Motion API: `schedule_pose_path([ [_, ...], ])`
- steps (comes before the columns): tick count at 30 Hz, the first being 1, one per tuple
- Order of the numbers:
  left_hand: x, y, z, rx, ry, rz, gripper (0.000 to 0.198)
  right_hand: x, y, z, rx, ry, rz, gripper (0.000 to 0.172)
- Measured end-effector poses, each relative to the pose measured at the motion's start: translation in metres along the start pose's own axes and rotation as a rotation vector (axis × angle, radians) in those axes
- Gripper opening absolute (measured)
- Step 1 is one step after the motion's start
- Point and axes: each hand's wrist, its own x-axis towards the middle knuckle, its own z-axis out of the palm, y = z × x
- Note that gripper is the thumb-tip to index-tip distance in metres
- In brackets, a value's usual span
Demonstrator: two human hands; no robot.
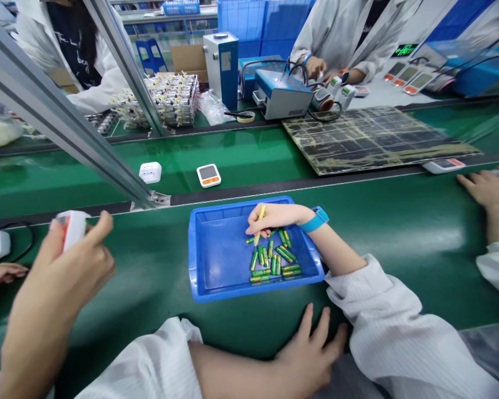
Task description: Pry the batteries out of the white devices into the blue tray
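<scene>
My right hand [274, 219] reaches into a blue plastic tray [241, 206], pinching a slim yellow stick [259, 224] upright between its fingers. A blue wristband [316, 220] circles that wrist. Several green cylindrical cells with gold ends [272, 260] lie loose in the tray's right half, just below the stick. My left hand [311, 349] rests palm down on the green belt [399, 266] below the tray, its fingers apart and holding nothing.
At lower left, a co-worker's hand [72, 260] holds a white device [72, 230]. Another co-worker's hand [490, 191] lies at the right edge. A white-and-orange meter [208, 175] and a white box [150, 172] stand beyond a metal-framed belt divider [108, 155].
</scene>
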Motion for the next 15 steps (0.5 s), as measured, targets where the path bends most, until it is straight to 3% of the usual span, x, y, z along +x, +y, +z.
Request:
schedule_pose_path([
  [6, 0.002, 0.004, 0.014, -0.063, 0.366, -0.091, 0.048, 0.000, 0.001, 0.000, 0.007, 0.003, 0.007, 0.035],
  [15, -0.006, 0.001, 0.003, -0.273, 0.296, -0.164, 0.043, 0.001, 0.003, -0.001, -0.022, 0.020, 0.015, 0.035],
])
